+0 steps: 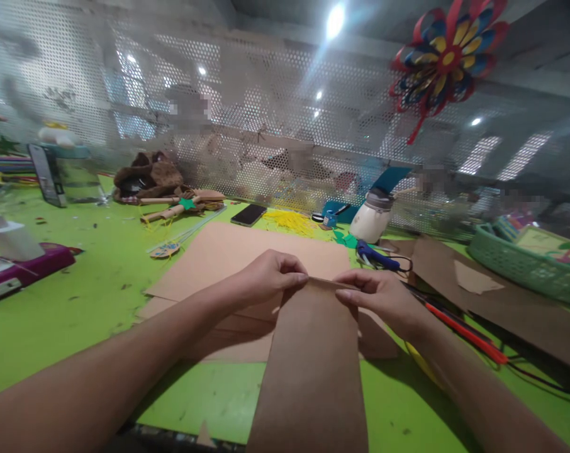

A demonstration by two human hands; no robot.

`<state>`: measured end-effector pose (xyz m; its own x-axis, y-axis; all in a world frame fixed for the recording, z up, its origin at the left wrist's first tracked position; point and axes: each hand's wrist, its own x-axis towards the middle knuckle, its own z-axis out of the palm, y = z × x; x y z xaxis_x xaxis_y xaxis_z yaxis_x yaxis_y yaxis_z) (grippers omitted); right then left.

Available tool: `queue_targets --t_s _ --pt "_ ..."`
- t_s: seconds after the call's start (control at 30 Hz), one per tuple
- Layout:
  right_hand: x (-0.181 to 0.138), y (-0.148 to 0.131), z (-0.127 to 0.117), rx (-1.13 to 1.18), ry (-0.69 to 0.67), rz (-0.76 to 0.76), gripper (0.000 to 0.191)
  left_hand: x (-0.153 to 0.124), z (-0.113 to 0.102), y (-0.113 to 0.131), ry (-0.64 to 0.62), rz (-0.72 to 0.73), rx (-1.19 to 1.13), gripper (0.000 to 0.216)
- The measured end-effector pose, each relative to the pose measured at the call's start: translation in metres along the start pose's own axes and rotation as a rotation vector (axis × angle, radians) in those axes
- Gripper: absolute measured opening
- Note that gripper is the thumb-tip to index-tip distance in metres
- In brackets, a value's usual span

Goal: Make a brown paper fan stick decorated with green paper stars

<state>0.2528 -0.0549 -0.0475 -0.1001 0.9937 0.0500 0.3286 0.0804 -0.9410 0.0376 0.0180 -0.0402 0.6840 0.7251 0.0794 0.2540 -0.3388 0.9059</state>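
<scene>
A long strip of brown cardboard (316, 358) stretches from the bottom edge of the view up to my hands. At its far left corner, my left hand (278, 277) pinches the edge between thumb and fingers. My right hand (379, 299) grips the far right corner in the same way. The far edge between them looks narrowly folded or curled. Beneath and beyond the strip lie several flat tan paper sheets (247, 255), overlapping on the green table (209, 402).
A phone (249, 214), yellow paper shreds (292, 221), a white jar (372, 217) and blue-handled scissors (379, 257) lie beyond my hands. On the right are dark cardboard (516, 302), an orange-red tool (469, 332) and a green basket (525, 264). A purple power strip (34, 272) sits left.
</scene>
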Motion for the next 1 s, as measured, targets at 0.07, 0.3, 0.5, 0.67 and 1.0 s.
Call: queue_targets --t_s 0.07,0.3,0.5,0.67,1.0 --pt "0.000 0.000 0.001 0.070 0.026 -0.007 0.024 0.000 0.000 0.001 0.018 0.026 -0.009 0.012" --pt "-0.001 0.003 0.003 0.091 0.123 -0.076 0.024 0.002 0.001 0.001 0.048 0.049 -0.066 0.013" --pt "0.001 0.012 -0.007 0.110 0.102 -0.117 0.027 0.004 -0.003 -0.003 0.059 0.037 -0.139 0.013" --pt "0.003 0.015 -0.011 0.131 0.093 -0.132 0.024 0.005 -0.005 -0.003 0.067 0.033 -0.117 0.012" --pt "-0.002 0.001 0.011 0.226 0.126 -0.077 0.027 0.001 0.000 0.003 0.099 0.009 -0.155 0.011"
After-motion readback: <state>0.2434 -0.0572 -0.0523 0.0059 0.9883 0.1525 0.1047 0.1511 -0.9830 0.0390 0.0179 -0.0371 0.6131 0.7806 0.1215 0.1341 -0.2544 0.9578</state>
